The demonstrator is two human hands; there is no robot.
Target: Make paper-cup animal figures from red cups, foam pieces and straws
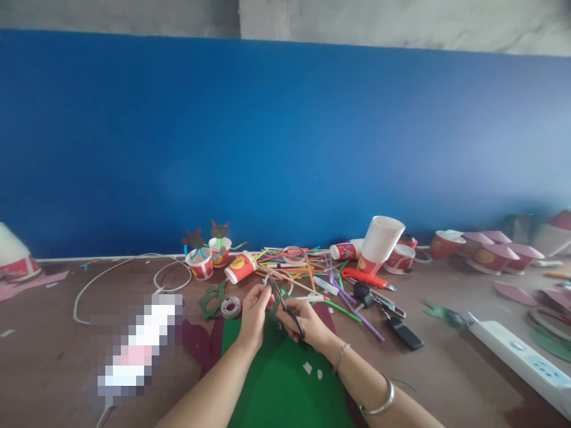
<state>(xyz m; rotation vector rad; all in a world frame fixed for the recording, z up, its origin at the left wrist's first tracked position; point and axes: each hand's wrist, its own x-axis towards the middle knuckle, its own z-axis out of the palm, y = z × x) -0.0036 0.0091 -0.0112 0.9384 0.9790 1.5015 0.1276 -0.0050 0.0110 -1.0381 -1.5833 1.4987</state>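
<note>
Forearms over green felt sheet on desk. Right hand fingers closed in black scissor loops. Left hand fingers curled at blades, grip unclear. Felt light, floppy: hold near cut. Scissors stiff: hold by loops.

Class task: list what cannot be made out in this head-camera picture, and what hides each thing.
Head view:
What the left hand pinches: hidden by its fingers.
The scissors: handles partly hidden by the right hand.
The object under the pixelated patch: blurred beyond naming.
The green sheet: cut off by the bottom edge.
The power strip: cut off by the right edge.
The red-and-white cup: cut off by the left edge.
</note>
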